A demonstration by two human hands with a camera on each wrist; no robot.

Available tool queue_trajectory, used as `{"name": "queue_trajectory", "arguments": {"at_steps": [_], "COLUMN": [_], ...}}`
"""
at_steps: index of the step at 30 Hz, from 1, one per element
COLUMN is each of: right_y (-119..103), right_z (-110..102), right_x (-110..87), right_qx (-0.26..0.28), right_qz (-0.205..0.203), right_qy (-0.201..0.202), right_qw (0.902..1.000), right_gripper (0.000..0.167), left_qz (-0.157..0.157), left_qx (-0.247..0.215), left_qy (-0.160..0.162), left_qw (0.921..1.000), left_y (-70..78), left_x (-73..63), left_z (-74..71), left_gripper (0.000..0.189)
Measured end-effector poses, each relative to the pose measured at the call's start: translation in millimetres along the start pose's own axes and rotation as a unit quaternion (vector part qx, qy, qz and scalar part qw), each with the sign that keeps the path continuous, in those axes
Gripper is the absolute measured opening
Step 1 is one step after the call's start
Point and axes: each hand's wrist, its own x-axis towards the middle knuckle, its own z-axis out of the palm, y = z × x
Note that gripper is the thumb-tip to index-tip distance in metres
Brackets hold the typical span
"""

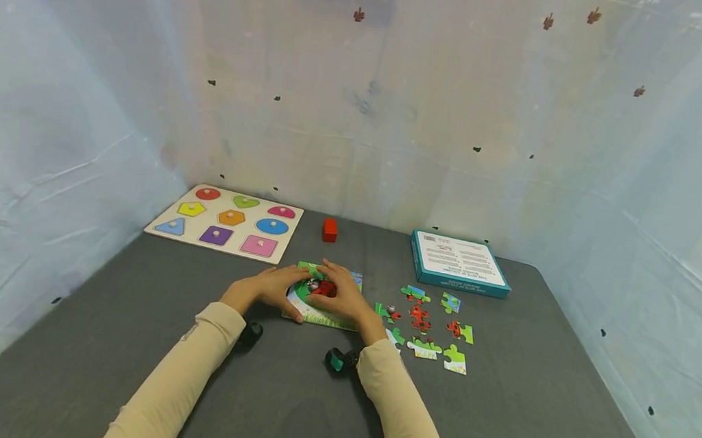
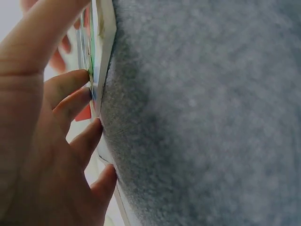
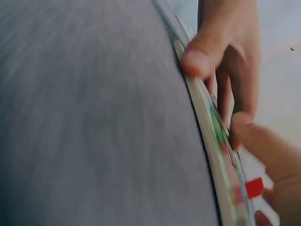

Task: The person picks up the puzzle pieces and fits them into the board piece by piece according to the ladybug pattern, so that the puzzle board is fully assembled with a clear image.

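Observation:
A flat puzzle board [image 1: 324,319] with a ladybug picture lies on the dark table between both hands. My left hand [image 1: 268,288] reaches over its left side, thumb at the near left corner and fingers spread toward the far edge. From the right, my right hand [image 1: 344,300] arches over the picture, its thumb close to the red ladybug [image 1: 325,288]. In the left wrist view, left fingertips touch beside the board's edge [image 2: 107,35]. The right wrist view shows the left thumb on the board's rim [image 3: 207,127] and the right thumb [image 3: 254,134] touching the picture's surface.
Several loose jigsaw pieces [image 1: 419,318] lie right of the board. Behind them sits a teal box [image 1: 461,263]. A red block [image 1: 329,230] stands beyond the board, and a shape-knob board [image 1: 226,237] lies at the back left, near the plastic sheeting [image 1: 356,157].

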Motion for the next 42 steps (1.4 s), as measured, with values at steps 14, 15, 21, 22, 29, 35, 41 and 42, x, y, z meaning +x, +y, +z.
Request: {"name": "queue_trajectory", "arguments": {"at_steps": [14, 15, 21, 22, 29, 35, 41, 42], "right_y": [22, 26, 44, 46, 62, 73, 81, 81], "right_z": [-94, -99, -122, -124, -124, -119, -117, -117], "right_x": [-43.8, -49.6, -82.6, -87.4, -112.3, -123.5, -127.4, -127.0], "right_qx": [-0.006, -0.009, -0.019, -0.021, -0.04, -0.042, -0.058, -0.063], "right_qz": [0.059, 0.062, 0.106, 0.117, 0.159, 0.156, 0.131, 0.137], "right_qy": [0.077, 0.081, 0.088, 0.088, 0.079, 0.088, 0.091, 0.087], "right_qw": [0.9953, 0.9948, 0.9903, 0.9891, 0.9834, 0.983, 0.9856, 0.9847], "right_gripper": [0.054, 0.053, 0.048, 0.047, 0.041, 0.037, 0.035, 0.034], "left_qz": [0.008, 0.009, 0.002, 0.0, -0.003, -0.007, -0.006, -0.007], "left_qx": [0.003, 0.003, 0.002, 0.003, 0.009, 0.003, 0.003, 0.001], "left_qy": [0.011, 0.012, 0.01, 0.01, 0.01, 0.002, -0.002, -0.002], "left_qw": [0.9999, 0.9999, 0.9999, 0.9999, 0.9999, 1.0, 1.0, 1.0], "left_y": [-2.7, -2.7, -2.3, -2.1, -0.8, 0.5, 1.6, 1.8], "left_x": [-1.4, -1.4, -1.2, -1.3, -1.5, -0.8, 1.3, 1.6], "left_z": [-6.0, -5.6, -2.0, -1.5, -1.0, 0.0, 0.8, 1.0], "left_gripper": [0.1, 0.099, 0.1, 0.1, 0.099, 0.1, 0.102, 0.102]}}
